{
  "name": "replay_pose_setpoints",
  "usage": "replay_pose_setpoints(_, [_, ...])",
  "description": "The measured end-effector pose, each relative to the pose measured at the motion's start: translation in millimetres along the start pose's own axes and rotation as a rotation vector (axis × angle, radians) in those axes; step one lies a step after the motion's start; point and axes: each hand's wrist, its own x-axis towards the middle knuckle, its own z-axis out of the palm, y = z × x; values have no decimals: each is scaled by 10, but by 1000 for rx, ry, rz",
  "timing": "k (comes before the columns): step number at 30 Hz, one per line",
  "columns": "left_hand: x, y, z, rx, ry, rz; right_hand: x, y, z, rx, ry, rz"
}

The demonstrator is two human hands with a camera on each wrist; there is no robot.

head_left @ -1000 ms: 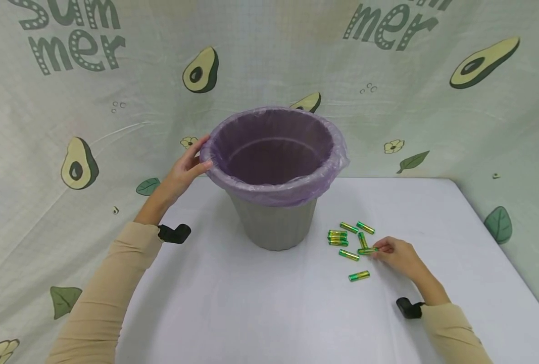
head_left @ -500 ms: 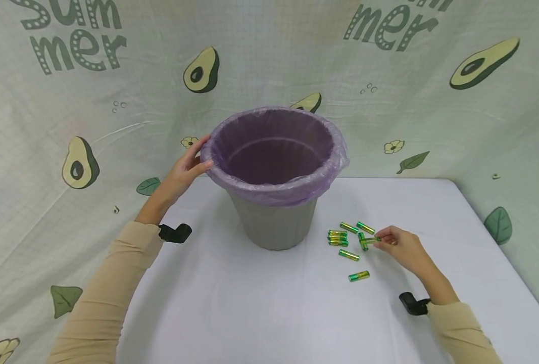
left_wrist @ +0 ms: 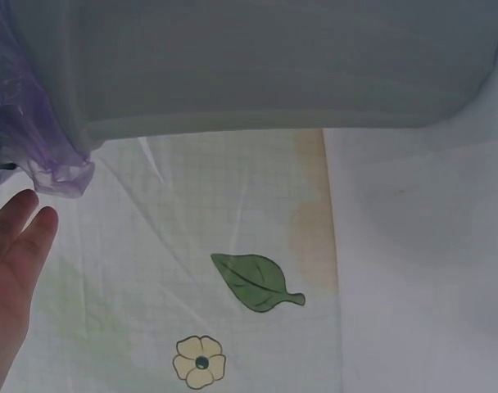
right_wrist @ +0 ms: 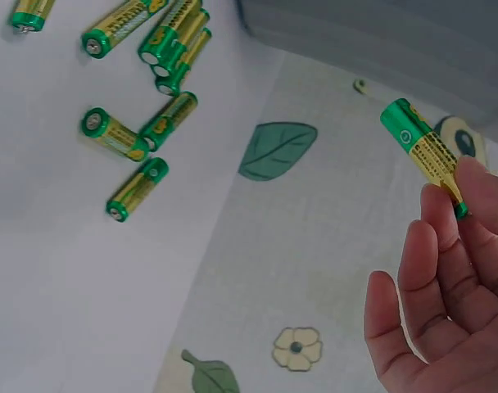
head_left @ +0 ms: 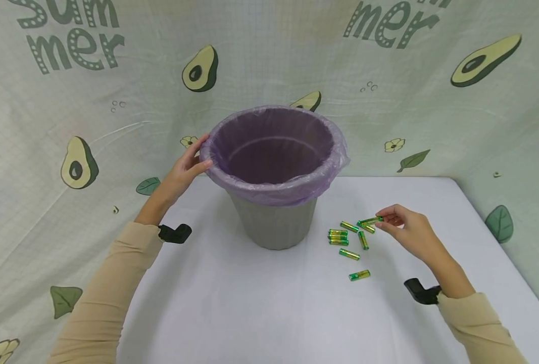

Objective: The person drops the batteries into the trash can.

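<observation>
My left hand (head_left: 180, 177) rests against the left rim of a grey bin (head_left: 276, 225), its fingers fairly straight. A purple bin liner (head_left: 292, 191) covers the inside and folds over the rim; the left wrist view shows my fingertips close beside its loose edge. Between thumb and fingers, my right hand (head_left: 410, 232) pinches a green and gold battery (right_wrist: 425, 147), raised above the table. Several similar batteries lie loose to the right of the bin, among them one battery (head_left: 359, 275) nearest the front and another battery (head_left: 349, 254) behind it.
A white-covered table (head_left: 251, 313) carries the bin and batteries. Behind it hangs a pale cloth (head_left: 260, 55) printed with avocados and leaves. Three batteries (head_left: 338, 236) lie side by side close to the bin. Each wrist wears a black camera.
My right hand has lifted the pinched battery and moved away from me, over the rear of the battery group. My left hand and the bin have stayed in place.
</observation>
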Motion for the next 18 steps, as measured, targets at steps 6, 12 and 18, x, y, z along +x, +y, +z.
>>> replay_pose_setpoints(6, [3, 1, 3, -7, 18, 12, 73, -170, -147, -1, 38, -57])
replay_pose_setpoints(12, [7, -7, 15, -9, 32, 24, 169, -339, -269, 8, 81, -130])
replay_pose_setpoints(18, [8, -16, 33, -11, 29, 29, 233, -529, -398, -17, 120, -208])
